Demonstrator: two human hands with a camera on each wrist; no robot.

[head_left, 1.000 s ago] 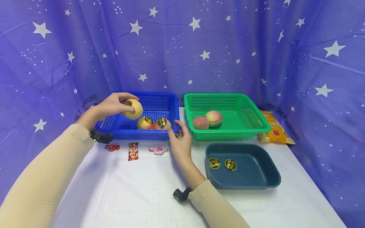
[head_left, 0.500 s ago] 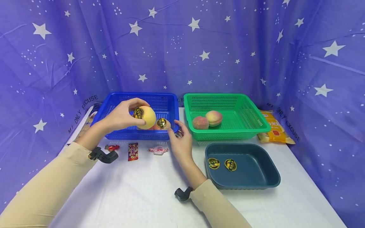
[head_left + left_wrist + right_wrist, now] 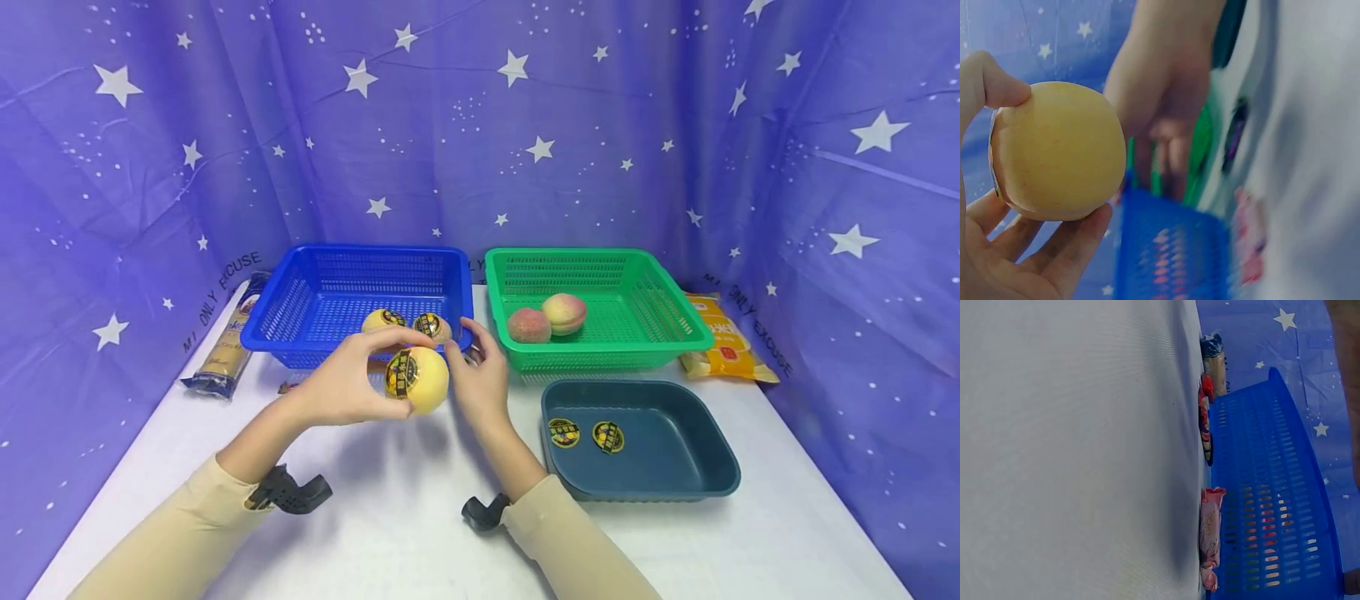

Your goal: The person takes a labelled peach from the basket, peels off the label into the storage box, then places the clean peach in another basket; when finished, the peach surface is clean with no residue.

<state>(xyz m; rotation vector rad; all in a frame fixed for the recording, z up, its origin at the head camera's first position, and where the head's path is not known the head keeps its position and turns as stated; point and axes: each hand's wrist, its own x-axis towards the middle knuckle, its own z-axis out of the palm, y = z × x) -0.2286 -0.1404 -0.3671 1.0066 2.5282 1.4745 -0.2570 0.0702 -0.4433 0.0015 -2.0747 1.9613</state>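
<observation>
In the head view my left hand (image 3: 348, 379) holds a yellow peach (image 3: 426, 382) between thumb and fingers, raised in front of the blue basket (image 3: 300, 343). A round black-and-gold sticker (image 3: 402, 374) is on the peach's left side; the left wrist view shows its plain yellow face (image 3: 1063, 153). My right hand (image 3: 482, 385) grips the front right corner of the blue basket. Two more stickered peaches (image 3: 430, 326) lie inside that basket near its front wall, partly hidden behind my left hand.
A green basket (image 3: 600, 343) with two peaches (image 3: 564, 313) stands right of the blue one. Nearer is a dark teal tub (image 3: 660, 458) with two loose stickers (image 3: 608, 437). Packets lie at left (image 3: 228, 350) and right (image 3: 723, 337). Wrapped candies (image 3: 1211, 531) line the blue basket's front.
My left hand has carried the peach out from above the blue basket, toward me and to the right, near my right hand. The right hand stays at the basket's corner.
</observation>
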